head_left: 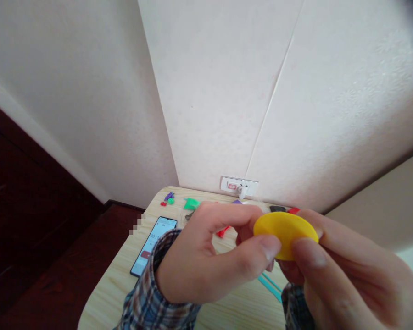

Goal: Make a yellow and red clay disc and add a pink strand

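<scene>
A yellow round plastic piece (285, 229) is held up close to the camera between both hands. My left hand (209, 256) pinches its left edge with thumb and forefinger. My right hand (347, 270) grips its right edge, thumb in front. Both wrists show plaid sleeves. Below the hands lies a light wooden table (117, 284) with small coloured plastic parts: a green piece (192, 203), a purple and green cluster (169, 198), a red piece (222, 232).
A phone (153, 244) with its screen lit lies on the table's left side. A wall socket (239, 186) sits at the table's back edge. Teal sticks (270, 284) lie under my hands. Dark floor and furniture are to the left.
</scene>
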`<action>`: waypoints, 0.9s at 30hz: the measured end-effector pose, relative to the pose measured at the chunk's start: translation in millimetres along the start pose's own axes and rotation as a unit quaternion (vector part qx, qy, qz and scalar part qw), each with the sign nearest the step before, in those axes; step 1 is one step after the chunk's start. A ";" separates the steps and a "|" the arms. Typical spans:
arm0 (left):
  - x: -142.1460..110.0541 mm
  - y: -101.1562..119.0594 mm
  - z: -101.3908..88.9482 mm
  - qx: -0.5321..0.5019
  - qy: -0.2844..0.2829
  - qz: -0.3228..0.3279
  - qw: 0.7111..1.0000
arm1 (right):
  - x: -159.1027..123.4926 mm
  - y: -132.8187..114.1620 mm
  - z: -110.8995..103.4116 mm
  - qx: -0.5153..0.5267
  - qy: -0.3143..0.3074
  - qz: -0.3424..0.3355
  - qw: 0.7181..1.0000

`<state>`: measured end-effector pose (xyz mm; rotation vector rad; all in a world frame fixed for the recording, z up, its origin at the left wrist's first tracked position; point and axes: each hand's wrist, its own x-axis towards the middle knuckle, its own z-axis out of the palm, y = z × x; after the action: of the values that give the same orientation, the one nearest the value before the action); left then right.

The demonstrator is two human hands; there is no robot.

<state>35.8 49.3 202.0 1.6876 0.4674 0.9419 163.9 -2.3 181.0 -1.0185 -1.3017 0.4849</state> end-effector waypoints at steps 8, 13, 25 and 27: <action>0.0 0.4 0.5 -0.012 0.007 -0.019 1.000 | 3.6 -2.2 4.6 0.057 0.018 0.005 0.998; 0.0 -3.9 -0.5 -0.039 0.016 -0.026 0.999 | 3.0 -0.3 2.5 0.035 0.019 0.010 0.999; 3.1 -15.9 -7.5 -0.156 -0.029 -0.087 0.983 | 3.0 3.3 -2.5 0.021 0.024 -0.038 0.999; 4.0 -16.2 -7.0 -0.204 -0.021 -0.080 0.975 | 3.4 2.5 -4.4 0.011 -0.001 -0.055 0.998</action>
<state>35.2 61.8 189.0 1.2744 0.3473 0.8182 169.5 0.2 181.1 -0.9222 -1.3443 0.4157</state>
